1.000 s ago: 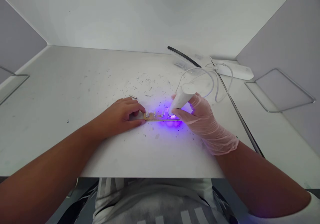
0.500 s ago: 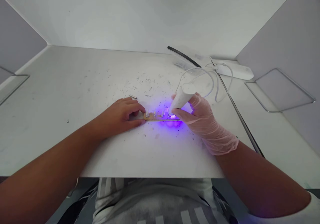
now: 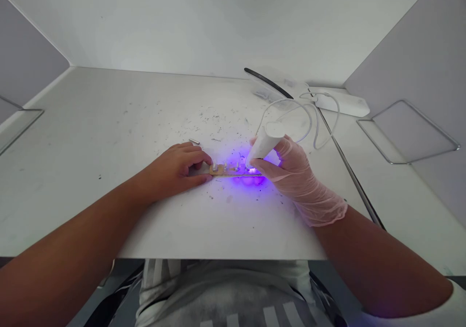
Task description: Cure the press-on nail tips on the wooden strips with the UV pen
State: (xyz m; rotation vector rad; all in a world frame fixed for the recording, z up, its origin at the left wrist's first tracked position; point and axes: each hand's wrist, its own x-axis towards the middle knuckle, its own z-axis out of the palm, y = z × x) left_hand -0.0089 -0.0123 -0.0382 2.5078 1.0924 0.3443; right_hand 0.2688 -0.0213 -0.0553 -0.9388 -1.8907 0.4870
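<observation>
A thin wooden strip (image 3: 227,171) lies flat on the white table (image 3: 109,137), with several small clear pieces standing on it. My bare left hand (image 3: 174,169) rests on the table with its fingers curled onto the strip's left end, pinning it. My gloved right hand (image 3: 294,176) grips a white pen-shaped lamp (image 3: 264,143) tilted down, its tip just above the strip's right part. Violet light (image 3: 251,177) glows on the strip and table under the tip. A white cord (image 3: 309,118) runs from the lamp to the back right.
A white power strip (image 3: 342,102) lies at the back right beside a black-edged flat object (image 3: 267,81). A small metal pin (image 3: 193,141) lies behind my left hand. Dark specks litter the table's middle. Wire frames (image 3: 411,132) stand at right and far left. White walls enclose the table.
</observation>
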